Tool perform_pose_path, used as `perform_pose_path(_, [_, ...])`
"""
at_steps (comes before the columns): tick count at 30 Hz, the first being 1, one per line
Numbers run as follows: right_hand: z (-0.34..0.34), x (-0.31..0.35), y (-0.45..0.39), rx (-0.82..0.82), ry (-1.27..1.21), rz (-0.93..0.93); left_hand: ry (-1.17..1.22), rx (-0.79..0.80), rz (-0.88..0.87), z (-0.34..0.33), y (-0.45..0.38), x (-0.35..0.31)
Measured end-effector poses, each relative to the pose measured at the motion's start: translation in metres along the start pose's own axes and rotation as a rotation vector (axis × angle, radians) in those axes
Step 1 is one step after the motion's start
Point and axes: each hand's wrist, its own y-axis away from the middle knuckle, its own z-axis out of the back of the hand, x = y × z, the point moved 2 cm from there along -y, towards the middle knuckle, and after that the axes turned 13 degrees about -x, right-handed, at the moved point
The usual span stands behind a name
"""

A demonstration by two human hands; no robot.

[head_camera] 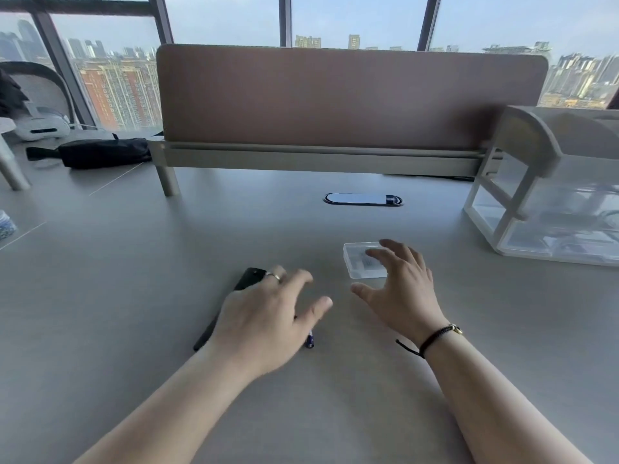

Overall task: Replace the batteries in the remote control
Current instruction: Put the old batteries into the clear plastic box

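Black remote control [246, 279] under left hand [264, 316]

Bare forearms, no sleeves, ring [274, 276] on left hand [264, 324] finger, black cord bracelet [432, 339] with gold clasp on right wrist

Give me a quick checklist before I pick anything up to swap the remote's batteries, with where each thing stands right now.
1. Remote within reach: ok, it lies on the desk under the left hand.
2. Left hand free: ok, fingers spread, gripping nothing.
3. Right hand free: ok, open over the clear plastic box.
4. Loose battery in reach: ok, beside the left hand.
5. Box holds fresh batteries: cannot tell, contents blurred.
6. Remote's battery cover off: cannot tell, hidden by the hand.
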Motion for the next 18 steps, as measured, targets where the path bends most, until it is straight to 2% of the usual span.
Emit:
perform_pose_path(2, [-0.003, -0.005, -0.001, 0.051, 0.038, -0.013, -0.026, 0.144, -0.120, -0.010, 0.009, -0.018])
perform_pose_path(4, [-0.005, -0.005, 0.001, 0.113, 0.058, -0.017, -0.061, 0.206, -0.184, -0.019, 0.012, -0.025])
perform_pose_path(11, [-0.007, 0.003, 0.002, 0.048, 0.039, 0.008, -0.072, 0.118, -0.155, -0.029, 0.002, -0.014])
perform_pose_path(18, [-0.013, 0.002, 0.003, 0.079, -0.066, 0.090, 0.126, 0.061, -0.091, -0.031, 0.000, -0.006])
